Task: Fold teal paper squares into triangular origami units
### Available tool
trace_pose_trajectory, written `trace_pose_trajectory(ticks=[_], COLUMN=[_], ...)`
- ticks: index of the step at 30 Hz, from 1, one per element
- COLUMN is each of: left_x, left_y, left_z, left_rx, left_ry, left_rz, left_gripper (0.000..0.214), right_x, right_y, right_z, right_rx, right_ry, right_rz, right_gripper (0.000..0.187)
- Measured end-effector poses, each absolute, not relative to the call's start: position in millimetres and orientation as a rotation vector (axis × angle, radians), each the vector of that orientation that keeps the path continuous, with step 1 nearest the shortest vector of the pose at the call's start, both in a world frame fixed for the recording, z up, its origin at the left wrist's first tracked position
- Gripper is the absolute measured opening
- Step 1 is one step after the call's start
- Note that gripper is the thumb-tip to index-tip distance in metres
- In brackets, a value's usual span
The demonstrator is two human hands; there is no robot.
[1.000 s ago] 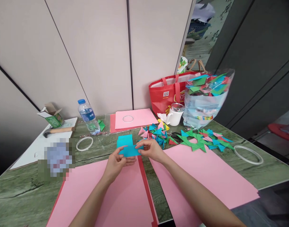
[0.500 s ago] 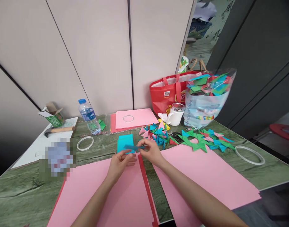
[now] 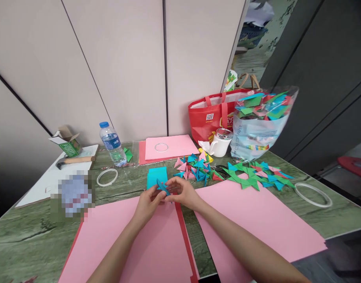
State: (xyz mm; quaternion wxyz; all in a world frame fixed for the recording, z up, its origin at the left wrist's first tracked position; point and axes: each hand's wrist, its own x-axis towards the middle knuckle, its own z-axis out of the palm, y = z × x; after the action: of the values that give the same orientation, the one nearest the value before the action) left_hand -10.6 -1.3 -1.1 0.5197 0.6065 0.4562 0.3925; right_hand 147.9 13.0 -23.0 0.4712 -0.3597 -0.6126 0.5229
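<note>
A small piece of folded blue paper is held between both hands, above the near end of the blue paper stack. My left hand pinches it from the left with thumb and fingers. From the right, my right hand grips it too, its fingertips partly hidden behind the paper. Just beyond lies the stack of blue paper sheets. Below my hands are large pink sheets with a red edge showing. A pile of folded paper pieces in pink, blue and red sits to the right.
More pink sheets lie on the right. Behind stand a white mug, a red bag and a plastic bag of folded pieces. Green star-like rings rest nearby. At left are a water bottle and a hammer.
My right hand has come down and left toward my left hand. The blue paper has turned from nearly level to slanted, and both hands now grip it.
</note>
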Motion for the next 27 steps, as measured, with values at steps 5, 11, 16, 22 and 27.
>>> trace_pose_trajectory(ticks=[5, 11, 16, 22, 27], left_x=[-9.6, -9.4, -9.5, -11.0, -12.4], left_y=[-1.5, -1.4, -1.9, -0.7, -6.5], left_z=[-1.9, -0.1, -5.5, -13.7, 7.5], left_rx=[1.498, 1.583, 1.769, 1.687, 1.549], left_ry=[1.086, 1.114, 1.161, 1.284, 1.32], left_rz=[0.922, 0.941, 0.961, 1.115, 1.412], left_gripper=[0.023, 0.023, 0.016, 0.02, 0.022], right_x=[152.9, 151.6, 147.0, 150.2, 158.2], right_y=[16.3, 13.8, 9.1, 17.0, 30.4], right_z=[-20.7, -18.2, -17.6, -23.5, -33.1], right_rx=[-0.879, -0.915, -0.924, -0.991, -1.019], right_ry=[-1.448, -1.547, -1.696, -1.561, -1.147], right_rz=[1.395, 1.251, 1.0, 1.017, 1.2], right_gripper=[0.051, 0.031, 0.038, 0.021, 0.02])
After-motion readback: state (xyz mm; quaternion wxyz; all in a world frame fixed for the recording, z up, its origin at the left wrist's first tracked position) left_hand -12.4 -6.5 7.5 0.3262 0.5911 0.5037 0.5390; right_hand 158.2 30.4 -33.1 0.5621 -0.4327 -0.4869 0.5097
